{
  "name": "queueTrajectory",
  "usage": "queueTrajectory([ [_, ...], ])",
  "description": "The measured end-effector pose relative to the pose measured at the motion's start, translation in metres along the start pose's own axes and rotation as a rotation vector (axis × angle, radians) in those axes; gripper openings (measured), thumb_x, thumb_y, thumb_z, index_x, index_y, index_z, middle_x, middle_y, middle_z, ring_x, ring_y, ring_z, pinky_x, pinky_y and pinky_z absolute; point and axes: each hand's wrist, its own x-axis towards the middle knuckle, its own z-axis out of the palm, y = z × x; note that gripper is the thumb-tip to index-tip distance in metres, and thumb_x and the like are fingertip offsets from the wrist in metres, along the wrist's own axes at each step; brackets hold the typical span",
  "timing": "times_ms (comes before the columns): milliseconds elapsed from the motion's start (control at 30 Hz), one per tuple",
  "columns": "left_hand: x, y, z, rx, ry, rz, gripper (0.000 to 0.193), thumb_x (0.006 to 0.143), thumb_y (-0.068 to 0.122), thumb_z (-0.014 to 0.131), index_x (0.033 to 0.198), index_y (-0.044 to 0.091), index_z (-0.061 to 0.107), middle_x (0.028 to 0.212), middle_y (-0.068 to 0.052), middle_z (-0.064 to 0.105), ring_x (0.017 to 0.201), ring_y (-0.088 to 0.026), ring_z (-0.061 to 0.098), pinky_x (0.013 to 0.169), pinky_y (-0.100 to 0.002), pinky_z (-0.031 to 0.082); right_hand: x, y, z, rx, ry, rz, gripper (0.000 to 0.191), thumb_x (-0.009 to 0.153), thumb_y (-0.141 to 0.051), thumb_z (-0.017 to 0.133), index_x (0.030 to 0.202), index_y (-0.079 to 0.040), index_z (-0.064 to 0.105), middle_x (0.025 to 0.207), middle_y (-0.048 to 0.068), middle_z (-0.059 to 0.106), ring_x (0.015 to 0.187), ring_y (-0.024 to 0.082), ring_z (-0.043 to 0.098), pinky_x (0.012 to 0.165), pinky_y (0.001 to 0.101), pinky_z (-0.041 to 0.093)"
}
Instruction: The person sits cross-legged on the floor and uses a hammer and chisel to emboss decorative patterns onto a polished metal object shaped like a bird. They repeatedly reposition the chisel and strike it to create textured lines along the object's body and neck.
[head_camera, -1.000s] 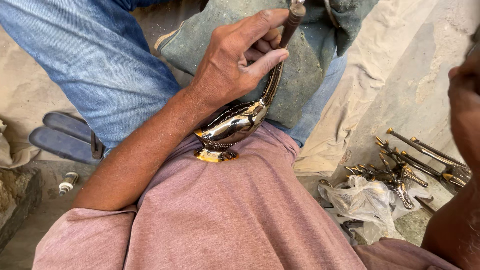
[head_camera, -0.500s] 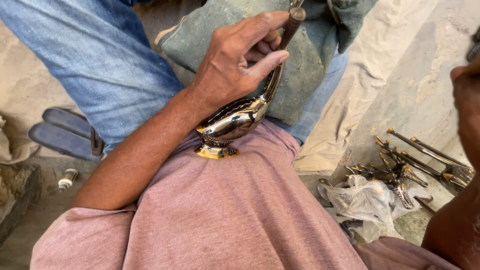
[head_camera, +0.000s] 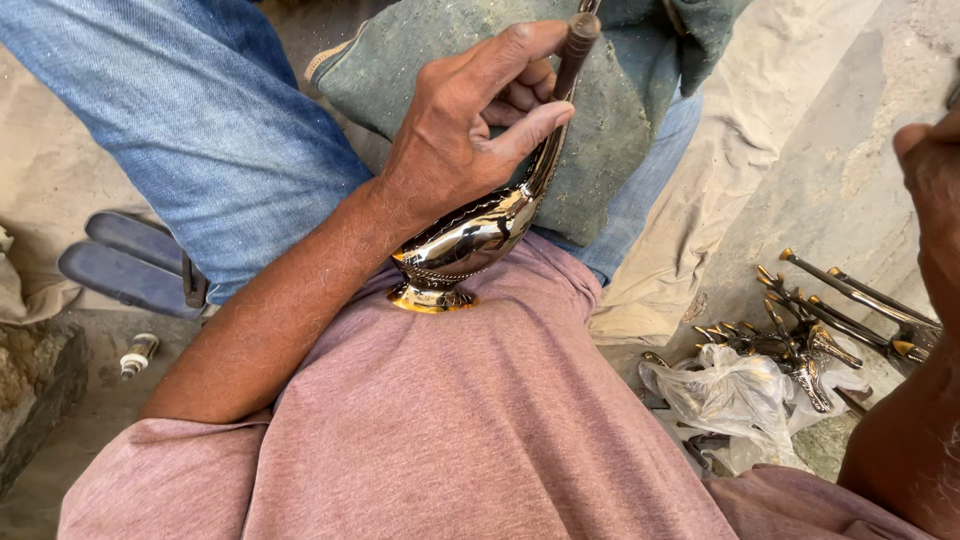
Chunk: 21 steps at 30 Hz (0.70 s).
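Note:
My left hand (head_camera: 465, 135) is shut around the long curved neck of a shiny brass bird-shaped vessel (head_camera: 470, 238). Its golden foot rests against my pink shirt (head_camera: 480, 420) at the belly. The neck ends in a dark tip (head_camera: 578, 38) sticking out above my fingers. My right hand (head_camera: 932, 170) shows only partly at the right edge, apart from the vessel. Its fingers are cut off by the frame, so I cannot see whether it holds anything.
A dusty green-grey cloth (head_camera: 620, 120) lies over my blue-jeaned legs (head_camera: 190, 120). Several brass-and-dark metal pieces (head_camera: 830, 305) lie on the ground at right beside a crumpled plastic bag (head_camera: 735, 390). A blue sandal (head_camera: 130, 265) and a small bottle-like object (head_camera: 138, 355) sit at left.
Almost nothing differs. My left hand keeps the same grip on the vessel's neck, and my right hand has drifted slightly upward at the right edge.

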Motion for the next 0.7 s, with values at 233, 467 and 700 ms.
queueTrajectory([
  [233,-0.004,0.0,0.002,0.022,0.013,0.014,0.049,0.106,0.004,0.084,0.143,0.014,0.054,0.104,-0.003,0.069,0.092,-0.009,0.074,0.082,-0.02,0.067,-0.021,0.001,-0.002,0.007,-0.03,0.014,0.018,0.108,-0.005,0.068,0.121,0.0,0.058,0.097,0.011,0.069,0.078,0.02,0.072,0.07,0.0336,0.061],
  [467,-0.005,-0.003,0.0,0.013,-0.03,-0.003,0.047,0.105,0.005,0.085,0.142,0.012,0.056,0.1,-0.002,0.069,0.088,-0.008,0.074,0.08,-0.021,0.067,-0.005,0.01,0.0,0.03,-0.002,0.009,0.016,0.109,-0.006,0.068,0.121,-0.001,0.058,0.097,0.01,0.068,0.078,0.02,0.072,0.07,0.0332,0.061],
  [700,-0.005,-0.004,-0.001,0.04,-0.06,0.07,0.047,0.104,0.004,0.082,0.142,0.012,0.055,0.106,-0.003,0.068,0.095,-0.009,0.074,0.086,-0.021,0.068,-0.028,0.013,-0.003,0.029,-0.029,0.035,0.015,0.11,-0.007,0.067,0.12,-0.002,0.058,0.097,0.01,0.068,0.079,0.019,0.072,0.07,0.0328,0.061],
])
